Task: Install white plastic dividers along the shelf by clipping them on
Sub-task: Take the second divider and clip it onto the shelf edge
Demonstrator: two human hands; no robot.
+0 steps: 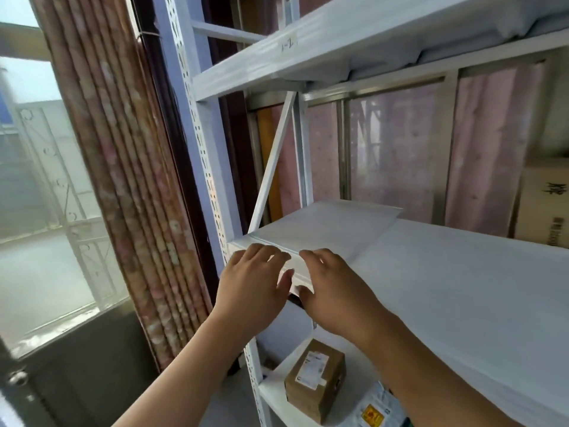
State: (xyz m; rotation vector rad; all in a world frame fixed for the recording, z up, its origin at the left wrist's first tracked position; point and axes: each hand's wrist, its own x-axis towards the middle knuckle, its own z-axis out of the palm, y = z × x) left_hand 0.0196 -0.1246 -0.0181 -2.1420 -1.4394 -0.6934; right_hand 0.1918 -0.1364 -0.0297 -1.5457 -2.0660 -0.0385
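at frame centre both hands grip the flat white plastic divider (320,229) on the smooth white shelf (462,288): left hand (252,282) and right hand (335,291), fingers curled over its ridged front edge

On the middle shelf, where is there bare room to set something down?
The middle shelf is bare from the right hand across to the cardboard box at the far right. The left front corner is crowded: both hands, left hand included, press on the white divider there.
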